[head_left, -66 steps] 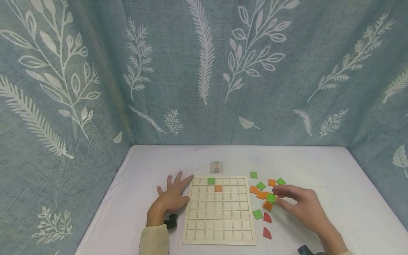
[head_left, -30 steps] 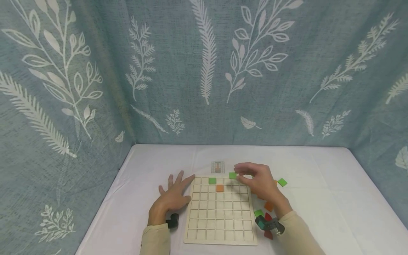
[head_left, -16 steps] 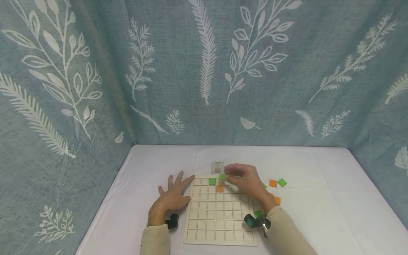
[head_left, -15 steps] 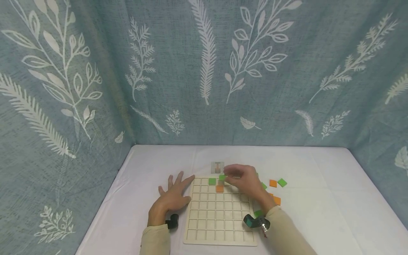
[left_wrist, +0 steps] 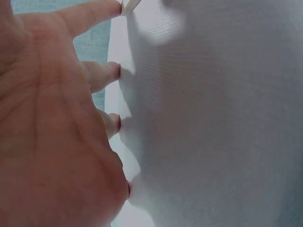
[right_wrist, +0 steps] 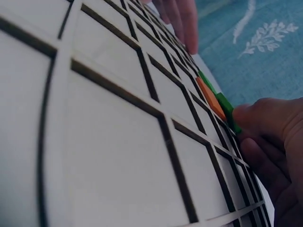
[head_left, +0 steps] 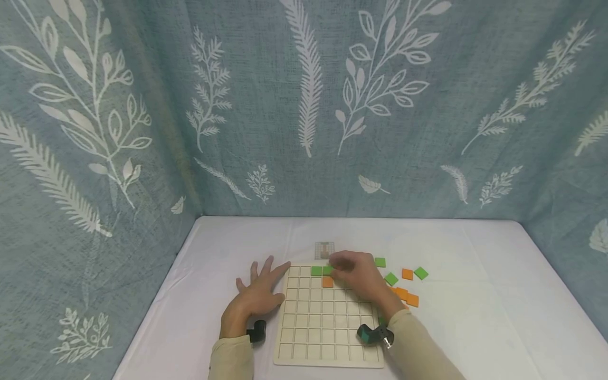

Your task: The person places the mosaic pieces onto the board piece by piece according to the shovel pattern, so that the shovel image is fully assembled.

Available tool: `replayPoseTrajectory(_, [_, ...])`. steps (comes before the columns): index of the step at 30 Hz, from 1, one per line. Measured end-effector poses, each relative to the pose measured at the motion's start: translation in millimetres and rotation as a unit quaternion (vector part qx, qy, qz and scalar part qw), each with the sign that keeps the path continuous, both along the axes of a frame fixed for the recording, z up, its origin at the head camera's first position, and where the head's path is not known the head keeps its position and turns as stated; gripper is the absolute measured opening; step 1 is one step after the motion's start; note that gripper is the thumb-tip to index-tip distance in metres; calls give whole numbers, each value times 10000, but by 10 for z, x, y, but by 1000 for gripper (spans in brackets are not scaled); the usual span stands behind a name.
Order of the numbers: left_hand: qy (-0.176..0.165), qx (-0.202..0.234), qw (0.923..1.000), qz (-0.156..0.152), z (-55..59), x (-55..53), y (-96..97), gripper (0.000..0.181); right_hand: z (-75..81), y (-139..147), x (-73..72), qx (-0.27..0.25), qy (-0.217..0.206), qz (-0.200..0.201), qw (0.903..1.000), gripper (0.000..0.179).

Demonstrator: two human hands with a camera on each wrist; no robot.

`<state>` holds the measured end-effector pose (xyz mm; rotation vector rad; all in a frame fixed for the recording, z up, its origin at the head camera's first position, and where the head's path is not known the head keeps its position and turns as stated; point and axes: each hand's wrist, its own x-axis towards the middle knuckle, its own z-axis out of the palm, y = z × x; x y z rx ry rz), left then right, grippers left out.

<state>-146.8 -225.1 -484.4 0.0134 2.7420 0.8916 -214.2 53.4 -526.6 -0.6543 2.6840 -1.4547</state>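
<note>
A pale wooden grid board (head_left: pixel 328 321) lies on the white table. At its far edge, my right hand (head_left: pixel 358 272) pinches a green square tile (right_wrist: pixel 226 109) between thumb and fingers, low over a far-row cell. To the left of that tile, another green tile (head_left: pixel 316 271) sits in the same row. An orange tile (head_left: pixel 328 282) fills a cell one row nearer. My left hand (head_left: pixel 258 290) lies with fingers spread on the table, its index fingertip at the far left corner of the board and its thumb by the left edge.
Loose green tiles (head_left: pixel 391 278) and orange tiles (head_left: pixel 412 300) are scattered right of the board, some partly behind my right forearm. A small card with a grid pattern (head_left: pixel 325 250) lies beyond the far edge. A patterned blue-green curtain (head_left: pixel 304 158) stands behind the table.
My right hand took a green tile from the loose ones at the right, carried it left to the far row and lowered it beside the other green tile. The left hand stayed in place.
</note>
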Motion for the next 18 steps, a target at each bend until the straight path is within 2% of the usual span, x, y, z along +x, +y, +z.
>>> replayPoseTrajectory(6, [5,36,10000,-8,-15,2,-12,86,-2,-42,16,361,247,-27,9990,30])
replayPoseTrajectory(10, [-24,44,10000,-1,-22,3,-20,84,29,-67,34,417,448,24,9981,31])
replayPoseTrajectory(18, [-2,78,10000,14,-1,15,-5,86,50,-48,72,452,460,-28,9979,35])
